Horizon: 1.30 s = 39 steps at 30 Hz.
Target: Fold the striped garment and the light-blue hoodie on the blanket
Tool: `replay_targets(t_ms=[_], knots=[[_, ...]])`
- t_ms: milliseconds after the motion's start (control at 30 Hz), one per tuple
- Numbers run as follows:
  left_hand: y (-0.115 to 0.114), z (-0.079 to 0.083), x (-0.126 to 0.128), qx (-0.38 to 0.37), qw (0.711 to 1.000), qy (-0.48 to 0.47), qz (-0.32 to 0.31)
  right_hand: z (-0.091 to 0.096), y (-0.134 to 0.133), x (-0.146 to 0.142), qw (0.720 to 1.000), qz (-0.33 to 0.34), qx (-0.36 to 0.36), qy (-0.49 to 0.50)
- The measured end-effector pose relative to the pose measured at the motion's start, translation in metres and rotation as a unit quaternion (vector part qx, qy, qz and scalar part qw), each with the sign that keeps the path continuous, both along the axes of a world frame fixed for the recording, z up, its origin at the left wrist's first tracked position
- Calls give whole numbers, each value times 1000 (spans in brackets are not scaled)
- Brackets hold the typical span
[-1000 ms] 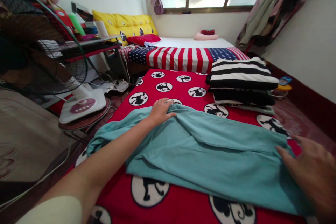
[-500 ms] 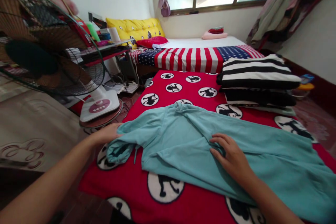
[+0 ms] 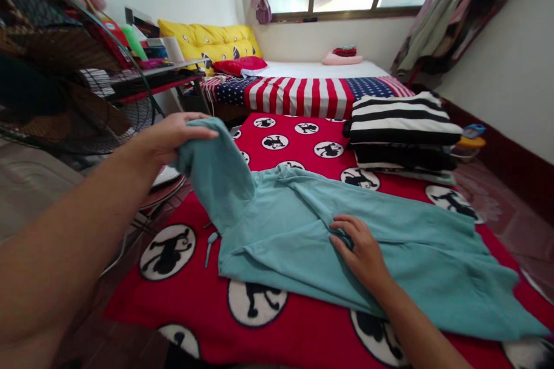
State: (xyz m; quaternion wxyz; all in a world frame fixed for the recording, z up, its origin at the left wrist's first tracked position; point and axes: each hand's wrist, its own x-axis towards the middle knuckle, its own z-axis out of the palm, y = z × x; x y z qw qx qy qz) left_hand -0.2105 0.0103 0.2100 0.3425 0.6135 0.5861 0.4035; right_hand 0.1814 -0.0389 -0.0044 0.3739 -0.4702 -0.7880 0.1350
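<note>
A teal hooded top (image 3: 389,242) lies spread across a red blanket (image 3: 303,323) printed with black cartoon figures in white circles. My left hand (image 3: 168,138) is closed on the top's hood and holds it lifted above the blanket at the left. My right hand (image 3: 361,251) lies flat on the middle of the top, fingers stretched out, pressing it down. A drawstring (image 3: 208,245) dangles from the hood onto the blanket.
A stack of folded clothes (image 3: 400,132), striped black and white on top, sits on the blanket's far right. A standing fan (image 3: 64,86) is at the left. Beyond lie a flag-patterned blanket (image 3: 303,95), yellow pillows (image 3: 212,40) and a window.
My left hand took hold of the hood at the blanket's left edge and raised it. My right hand came from the top's right end to its middle and stays there.
</note>
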Motion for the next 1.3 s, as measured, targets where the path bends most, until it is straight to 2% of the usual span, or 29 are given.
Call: replay_targets(t_ms=[33,100,167,200,267,333,400,500,600,700,833,900,967,1067,1167,1233,1300], knots=[[3,8,31,-8,999,-37,-35,1,-1,0,1000,1,-6,13],[1,16,88,-9,987,-62,-149,3,-3,1,998,-8,-19,60],[-4,13,125,9,975,-65,-212,4,-4,4,988,-43,-47,143],[-6,8,134,24,973,-67,-220,5,-4,5,976,-69,-69,196],[-5,-13,136,55,978,-65,-190,6,-4,8,938,-117,-117,304],[-2,-43,124,65,988,-34,-136,7,-3,10,899,-140,-155,384],[-4,-76,111,44,993,37,-107,8,-3,10,886,-144,-172,406],[-26,-120,100,38,984,129,-117,8,-3,10,916,-135,-146,348],[-57,-148,100,55,964,188,-180,7,-5,7,962,-109,-53,244],[-72,-157,105,54,949,217,-222,6,-6,3,988,-84,-3,127],[-55,-149,123,137,957,193,-168,12,-5,12,995,-61,-34,77],[-40,-146,141,192,951,193,-147,18,-5,34,992,-98,-23,74],[-29,-149,165,214,941,216,-148,24,-7,70,982,-181,15,46],[-23,-167,200,201,913,282,-216,31,-13,136,946,-318,32,-62],[-26,-191,222,188,884,330,-273,34,-16,185,900,-402,-67,-153],[-28,-202,227,188,881,337,-273,35,-14,199,878,-419,-158,-169],[-29,-206,226,191,882,335,-271,36,-9,201,866,-419,-216,-167]])
